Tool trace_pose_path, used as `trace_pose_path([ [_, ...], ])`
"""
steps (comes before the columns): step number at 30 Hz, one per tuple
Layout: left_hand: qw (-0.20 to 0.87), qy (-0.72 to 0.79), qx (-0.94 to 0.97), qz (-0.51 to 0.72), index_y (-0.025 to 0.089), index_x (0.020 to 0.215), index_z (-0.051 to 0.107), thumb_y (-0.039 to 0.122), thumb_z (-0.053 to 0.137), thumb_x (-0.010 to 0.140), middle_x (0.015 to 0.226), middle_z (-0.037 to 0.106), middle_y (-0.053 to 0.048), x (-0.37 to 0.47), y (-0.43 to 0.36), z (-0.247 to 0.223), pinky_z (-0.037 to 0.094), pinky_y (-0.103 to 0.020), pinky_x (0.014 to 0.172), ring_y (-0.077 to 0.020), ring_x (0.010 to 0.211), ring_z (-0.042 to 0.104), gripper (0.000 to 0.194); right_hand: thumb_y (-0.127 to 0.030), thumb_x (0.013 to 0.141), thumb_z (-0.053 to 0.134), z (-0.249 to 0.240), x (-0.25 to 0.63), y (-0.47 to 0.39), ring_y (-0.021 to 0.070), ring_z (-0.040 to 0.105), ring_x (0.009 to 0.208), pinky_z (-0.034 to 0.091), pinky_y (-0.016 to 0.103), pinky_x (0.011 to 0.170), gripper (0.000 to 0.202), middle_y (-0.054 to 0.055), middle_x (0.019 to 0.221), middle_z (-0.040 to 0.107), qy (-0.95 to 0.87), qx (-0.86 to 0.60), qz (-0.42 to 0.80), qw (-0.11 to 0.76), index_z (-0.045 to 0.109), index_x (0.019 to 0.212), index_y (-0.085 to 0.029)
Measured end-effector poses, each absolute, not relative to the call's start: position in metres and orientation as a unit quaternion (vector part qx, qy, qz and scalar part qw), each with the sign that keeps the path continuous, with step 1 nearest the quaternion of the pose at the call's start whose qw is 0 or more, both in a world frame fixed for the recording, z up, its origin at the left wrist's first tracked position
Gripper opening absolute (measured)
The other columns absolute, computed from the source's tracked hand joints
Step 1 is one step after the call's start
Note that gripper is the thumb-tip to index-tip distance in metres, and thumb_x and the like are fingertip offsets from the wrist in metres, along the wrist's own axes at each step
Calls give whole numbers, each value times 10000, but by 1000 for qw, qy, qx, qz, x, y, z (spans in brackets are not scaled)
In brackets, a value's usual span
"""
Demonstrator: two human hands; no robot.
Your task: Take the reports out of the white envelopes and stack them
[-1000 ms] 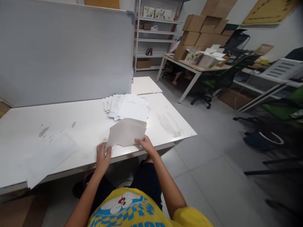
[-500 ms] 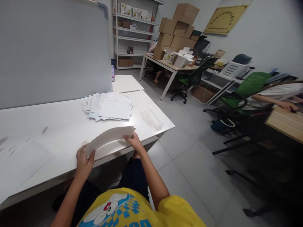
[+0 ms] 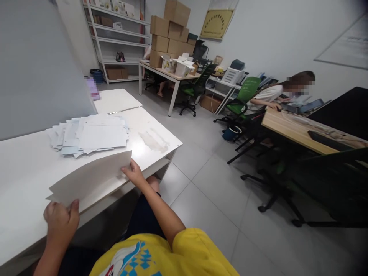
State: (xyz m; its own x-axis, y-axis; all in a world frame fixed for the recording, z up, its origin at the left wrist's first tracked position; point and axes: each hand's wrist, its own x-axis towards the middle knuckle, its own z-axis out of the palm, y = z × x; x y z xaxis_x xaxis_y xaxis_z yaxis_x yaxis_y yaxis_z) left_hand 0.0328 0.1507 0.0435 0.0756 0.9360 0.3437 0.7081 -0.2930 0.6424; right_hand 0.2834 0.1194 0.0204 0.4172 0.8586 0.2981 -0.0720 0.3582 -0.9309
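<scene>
Paper sheet [image 3: 93, 178], pale, bowed along its length, raised on its long edge above the near side of the white table [image 3: 17, 165], between my two hands. Two corners show at its left end; whether it is one folded piece or several layers, I cannot tell.

Right hand [image 3: 134, 174], mine: thumb laid on the near face of the sheet at its right end, fingers behind, pinching the paper between them.

Left hand [image 3: 61, 218], mine: at the lower left end of the sheet, thumb upright against the paper, fingers curled; paper pinched there, the exact contact partly hidden by the hand.

Pile of papers [image 3: 102, 132], white with some bluish: loosely fanned toward the left, lying flat on the table just beyond the sheet.

Stain [image 3: 153, 142], brownish: on the tabletop, right of the pile, near the table's corner.

Panel [image 3: 37, 69], grey, upright: along the far side of the table, behind the pile.

T-shirt [image 3: 172, 253], yellow with a blue and white print: worn by me.

Background: cardboard boxes [image 3: 169, 36], stacked on a second table; metal shelving [image 3: 120, 40] to their left; blue bin [image 3: 231, 132] on the floor; co-worker [image 3: 268, 95] in a white top, seated at a wooden desk [image 3: 287, 130], well apart from me.
</scene>
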Motion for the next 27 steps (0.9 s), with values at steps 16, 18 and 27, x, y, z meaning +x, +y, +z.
trace_pose_path([
  [16, -94, 372, 864, 325, 315, 510, 189, 526, 331, 897, 420, 322, -14, 6, 169, 33, 297, -365, 561, -251, 517, 362, 463, -171, 776, 529, 24, 290, 129, 178, 568, 951, 445, 349, 924, 236, 1, 955, 570, -449, -476, 375, 657, 464, 995, -228],
  [18, -72, 353, 868, 341, 291, 559, 250, 450, 353, 912, 488, 354, -2, 9, 168, 37, 298, -350, 573, -238, 549, 389, 401, -182, 793, 493, 25, 288, 128, 168, 560, 913, 450, 319, 890, 169, -8, 914, 556, -430, -470, 371, 675, 458, 951, -230],
  [27, -78, 335, 856, 386, 270, 579, 290, 345, 441, 892, 508, 342, 18, 10, 162, 34, 292, -344, 608, -208, 551, 376, 356, -230, 761, 489, 33, 283, 126, 165, 525, 866, 426, 287, 830, 157, -17, 865, 529, -418, -460, 341, 705, 469, 916, -228],
])
